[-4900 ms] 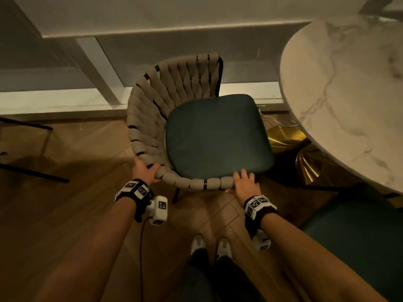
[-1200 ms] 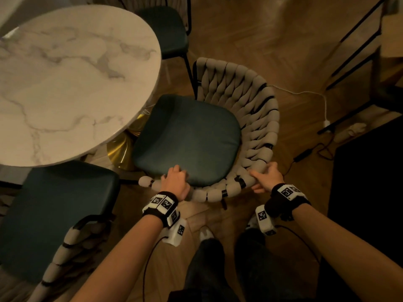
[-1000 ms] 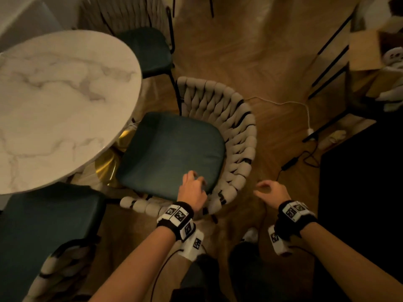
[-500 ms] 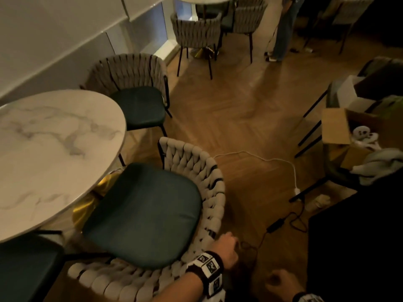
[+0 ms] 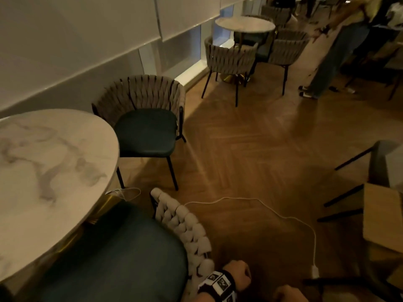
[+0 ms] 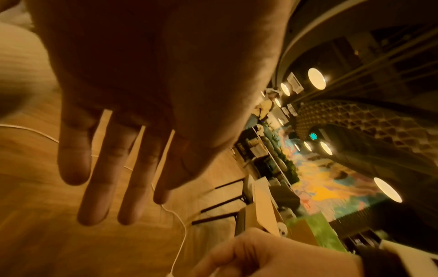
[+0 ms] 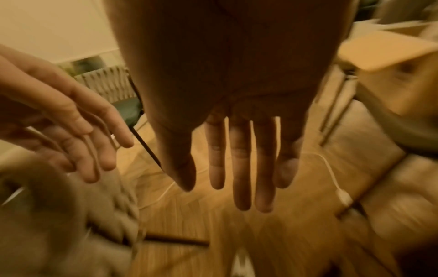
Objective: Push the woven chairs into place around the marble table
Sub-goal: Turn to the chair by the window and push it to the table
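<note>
The round marble table fills the left of the head view. A woven chair with a dark green seat stands against the table's near edge, its seat partly under the top. A second woven chair stands at the table's far side, by the wall. My left hand hangs just right of the near chair's woven back and touches nothing. Its fingers are straight and empty. My right hand shows at the bottom edge, fingers straight and holding nothing.
A white cable with a plug lies across the wooden floor to my right. A cardboard box and black metal legs stand at the right. Another table with chairs and a person are far back.
My left hand has come off the near chair's woven rim and now hangs free beside it. My head has lifted, so the view shows more of the room.
</note>
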`<state>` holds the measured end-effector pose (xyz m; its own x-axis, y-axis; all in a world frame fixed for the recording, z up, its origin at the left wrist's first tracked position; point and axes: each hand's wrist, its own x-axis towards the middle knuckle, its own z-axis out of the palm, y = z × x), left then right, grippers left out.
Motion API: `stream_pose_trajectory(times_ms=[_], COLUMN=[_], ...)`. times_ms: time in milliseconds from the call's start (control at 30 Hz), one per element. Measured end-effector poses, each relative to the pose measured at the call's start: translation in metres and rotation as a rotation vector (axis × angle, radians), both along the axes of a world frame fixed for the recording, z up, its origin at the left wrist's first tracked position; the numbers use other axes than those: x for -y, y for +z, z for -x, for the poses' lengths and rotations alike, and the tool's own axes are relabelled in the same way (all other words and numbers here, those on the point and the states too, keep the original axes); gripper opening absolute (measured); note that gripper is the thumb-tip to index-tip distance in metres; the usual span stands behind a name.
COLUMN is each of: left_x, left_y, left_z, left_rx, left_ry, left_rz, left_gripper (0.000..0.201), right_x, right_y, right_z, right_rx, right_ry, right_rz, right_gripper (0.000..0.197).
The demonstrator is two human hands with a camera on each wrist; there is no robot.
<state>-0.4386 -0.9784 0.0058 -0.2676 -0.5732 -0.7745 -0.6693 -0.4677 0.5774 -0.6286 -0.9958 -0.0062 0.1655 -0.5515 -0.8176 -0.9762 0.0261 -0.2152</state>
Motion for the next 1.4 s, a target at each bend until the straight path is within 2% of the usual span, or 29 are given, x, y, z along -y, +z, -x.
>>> stream_pose_trajectory(times_ms=[67, 200, 267, 367, 500, 633, 900, 1167, 1300, 1400], left_x=[0.035, 0.086, 0.107, 0.143, 0.21, 0.277, 0.412, 0.572, 0.63, 0.666], left_y=[0.002, 0.003, -0.002, -0.009, -0.01, -0.015, 0.005, 0.01, -0.001, -0.014], left_z=[-0.013, -0.042, -0.058, -0.081, -0.12, -0.164, -0.294, -0.448, -0.487, -0.5], left_rx=[-0.002, 0.053, 0.092, 0.158, 0.224, 0.311, 0.396, 0.42, 0.45, 0.468], left_ry=[0.078, 0.19, 0.276, 0.408, 0.538, 0.625, 0.844, 1.01, 1.048, 1.009], left_rz=[0.009, -0.003, -0.002, 0.015, -0.015, -0.046, 0.071, 0.311, 0.375, 0.283], left_gripper=[0.03, 0.03, 0.032, 0.034, 0.035, 0.031, 0.03, 0.026, 0.035, 0.057], right_x=[0.051, 0.153, 0.194, 0.261, 0.354, 0.449, 0.591, 0.729, 0.783, 0.818], right_y=[0.009, 0.02, 0.022, 0.02, 0.026, 0.033, 0.065, 0.062, 0.053, 0.044], right_z=[-0.011, -0.048, -0.069, -0.104, -0.166, -0.245, -0.429, -0.588, -0.642, -0.673], right_rx=[0.039, -0.002, 0.029, 0.081, 0.135, 0.199, 0.333, 0.503, 0.53, 0.498], right_ry=[0.058, 0.217, 0.253, 0.387, 0.613, 0.739, 1.036, 1.143, 1.173, 1.238], right_rz=[0.044, 0.029, 0.014, -0.011, 0.0, 0.093, 0.216, 0.464, 0.534, 0.588], right_gripper=[0.009, 0.028, 0.031, 0.028, 0.01, 0.028, 0.029, 0.034, 0.035, 0.04])
